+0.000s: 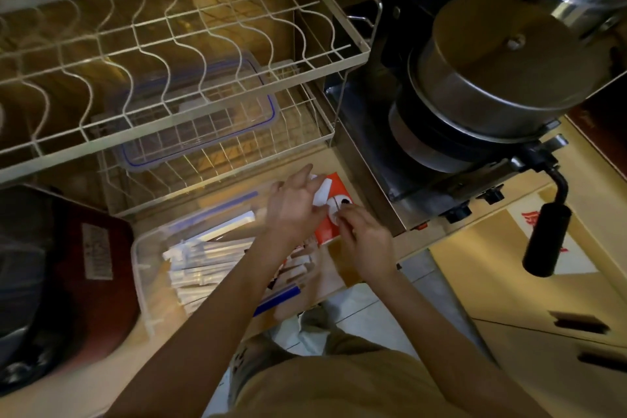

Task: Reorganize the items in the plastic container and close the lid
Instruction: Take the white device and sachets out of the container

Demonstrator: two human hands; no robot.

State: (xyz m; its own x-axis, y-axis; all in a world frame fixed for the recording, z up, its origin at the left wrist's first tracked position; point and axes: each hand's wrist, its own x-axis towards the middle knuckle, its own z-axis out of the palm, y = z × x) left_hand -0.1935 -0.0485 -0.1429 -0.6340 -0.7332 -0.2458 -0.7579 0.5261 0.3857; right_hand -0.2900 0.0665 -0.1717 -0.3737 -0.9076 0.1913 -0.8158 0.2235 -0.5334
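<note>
A clear plastic container (144, 268) with blue seal trim stands open on the counter, filled with several white wrapped sticks (200, 261). At its right end stands an orange and white packet (334, 210). My left hand (295, 207) grips the packet's upper left side together with a small white wrapper. My right hand (364, 241) pinches the packet's lower right edge. The clear lid (200, 112) with a blue rim lies on the lower shelf of the wire dish rack, behind the container.
A white wire dish rack (176, 54) with two tiers hangs over the container's far side. A gas stove with a steel pot (502, 78) and a black handle (546, 237) sits to the right. A dark red appliance (68, 282) stands at the left.
</note>
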